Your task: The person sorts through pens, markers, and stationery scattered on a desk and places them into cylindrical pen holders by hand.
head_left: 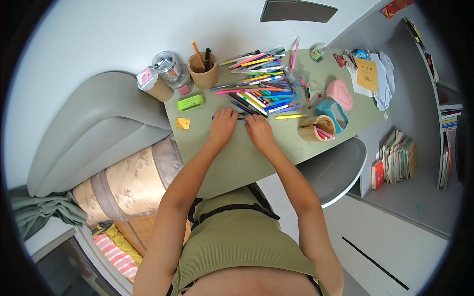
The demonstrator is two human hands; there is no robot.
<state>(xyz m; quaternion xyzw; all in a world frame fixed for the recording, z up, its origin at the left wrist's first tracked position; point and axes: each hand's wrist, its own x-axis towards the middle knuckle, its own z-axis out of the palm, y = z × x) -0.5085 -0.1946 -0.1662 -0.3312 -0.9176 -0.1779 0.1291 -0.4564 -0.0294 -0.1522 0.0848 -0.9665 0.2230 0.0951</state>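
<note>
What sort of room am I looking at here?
Probably a bedroom with a study corner: pens heaped on a green desk, shelved books beside it, and what looks like a padded headboard.

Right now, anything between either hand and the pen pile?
Nothing visible. The left hand and right hand are at the near edge of the pile. The yellow pen lies off to the right and the green item to the left, neither in the way.
</note>
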